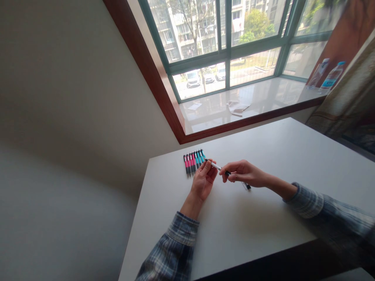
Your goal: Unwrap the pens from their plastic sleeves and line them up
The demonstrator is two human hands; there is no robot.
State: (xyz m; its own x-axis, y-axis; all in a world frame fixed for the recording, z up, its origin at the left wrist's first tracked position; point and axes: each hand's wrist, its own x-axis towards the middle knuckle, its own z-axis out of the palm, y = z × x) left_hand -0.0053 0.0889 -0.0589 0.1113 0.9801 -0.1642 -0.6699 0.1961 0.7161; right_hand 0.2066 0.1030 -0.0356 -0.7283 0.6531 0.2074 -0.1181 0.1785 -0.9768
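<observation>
A white pen (216,166) with dark ends is held up between my two hands above the table. My left hand (203,180) pinches its far end near the tip. The fingers of my right hand (243,173) are closed round the near, black end. Just beyond my left hand lies a row of several pens, pink ones (189,164) on the left and turquoise ones (198,157) on the right; my left hand hides part of the turquoise ones. Partly under my right hand, another pen with a black end (247,186) rests on the table.
The white table (263,218) stands against the wall below a window with a dark red frame (146,74). On the sill are a crumpled pale cloth or paper (238,107) and two plastic bottles, one with a blue label (328,82). A curtain (336,97) hangs at the right.
</observation>
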